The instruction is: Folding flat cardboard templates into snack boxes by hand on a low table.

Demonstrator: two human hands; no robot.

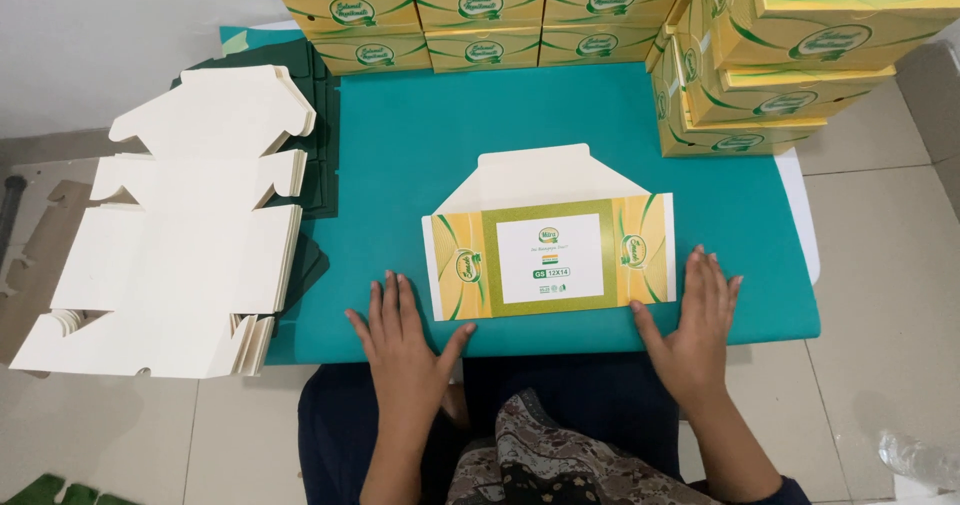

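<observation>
Both hands lie flat, palms down, fingers spread and gripping nothing, on the teal table cover (420,135). The left hand (405,340) rests at the lower left corner of the flat yellow-and-green printed cardboard carton (550,257) in the middle of the frame; the right hand (697,320) touches its lower right corner. The 2 forearms run off the bottom edge. At the left, a stack of plain white die-cut carton blanks (180,235) hangs past the table; folded yellow boxes (480,10) are cut off along the top

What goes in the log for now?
left hand: flat beside folded carton | right hand: flat at its right edge | carton blanks: stacked left
</observation>
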